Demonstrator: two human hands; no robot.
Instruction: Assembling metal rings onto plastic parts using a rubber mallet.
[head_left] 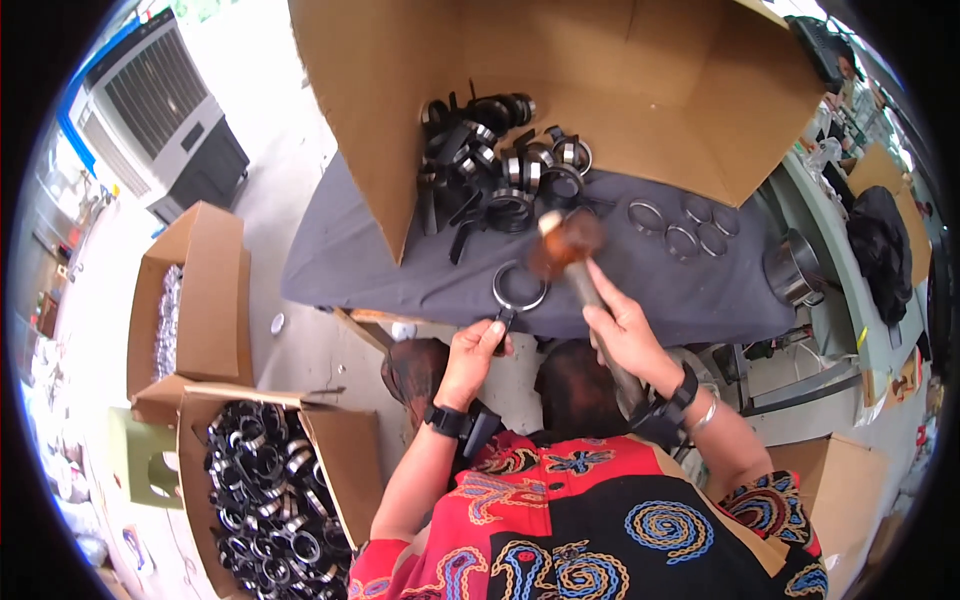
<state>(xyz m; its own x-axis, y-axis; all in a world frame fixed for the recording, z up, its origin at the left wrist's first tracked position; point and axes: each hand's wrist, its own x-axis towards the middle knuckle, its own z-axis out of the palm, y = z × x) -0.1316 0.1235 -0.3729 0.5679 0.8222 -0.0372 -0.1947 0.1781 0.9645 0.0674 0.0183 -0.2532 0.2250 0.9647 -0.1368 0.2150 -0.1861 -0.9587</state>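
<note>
My left hand is closed on the short black handle of a metal ring, which lies at the near edge of the cloth-covered table. In my right hand I grip a mallet by its pale handle; the brown mallet head is blurred and hovers just right of and beyond the ring. Past it, a heap of black-handled rings spreads out of an open cardboard box lying on its side. Several loose metal rings without handles lie to the right.
A metal pot is at the table's right end, beside a grey bench. At lower left, a cardboard box is full of black-handled rings. Behind it is another carton with silvery pieces. An air cooler stands far left.
</note>
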